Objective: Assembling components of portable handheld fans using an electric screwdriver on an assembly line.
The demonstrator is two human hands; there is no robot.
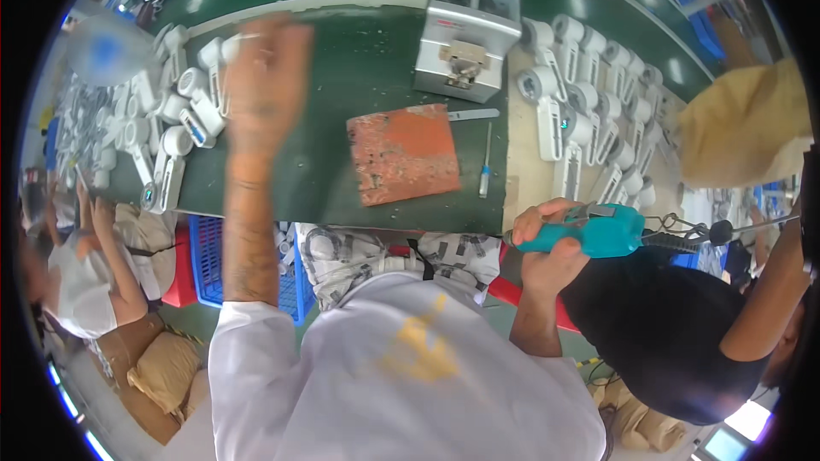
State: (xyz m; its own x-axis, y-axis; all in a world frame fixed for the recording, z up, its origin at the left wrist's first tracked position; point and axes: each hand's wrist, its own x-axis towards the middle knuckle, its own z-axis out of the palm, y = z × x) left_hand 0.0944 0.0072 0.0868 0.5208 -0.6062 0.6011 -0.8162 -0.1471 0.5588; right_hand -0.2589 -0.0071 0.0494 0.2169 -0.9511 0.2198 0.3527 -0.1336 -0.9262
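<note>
My right hand (551, 252) is wrapped round a teal electric screwdriver (611, 230), its tip end pointing left near the table's front edge. The tool is tethered to a coiled spring and cable (675, 235) on its right. My left hand (269, 72) is stretched over the left part of the table and smeared by motion; I cannot make out its fingers. Beside it lie several white plastic parts (201, 111) with round heads and slotted handles. A worn reddish-brown pad (406, 154) lies between my hands, with a small screwdriver (485, 171) to its right.
A grey screw feeder (470, 30) stands at the back of the green table (333, 60). More white parts (589, 102) fill the right side, near a person's tan-covered arm (743, 124). A blue crate (209, 260) sits below the front edge. Other people are on both sides.
</note>
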